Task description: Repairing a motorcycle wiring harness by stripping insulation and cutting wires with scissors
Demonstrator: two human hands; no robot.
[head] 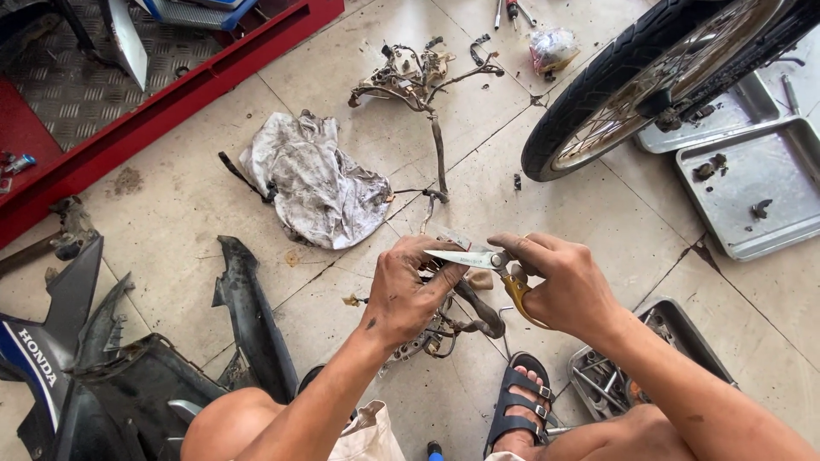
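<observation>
Now, right hand (571, 290) fingers clenched on yellow-handled scissors (489, 266), left hand (408, 294) fingers gripping grimy wire harness (457, 320) over tiled floor (581, 213), blade tips touching left fingertips, dirty rag (312, 181) beyond.

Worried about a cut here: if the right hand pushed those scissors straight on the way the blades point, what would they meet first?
The right hand aims the scissors leftward; their tips already sit at the left hand, by its thumb and the wiring harness it grips. Depth is unclear, but probably the thumb first.
</observation>
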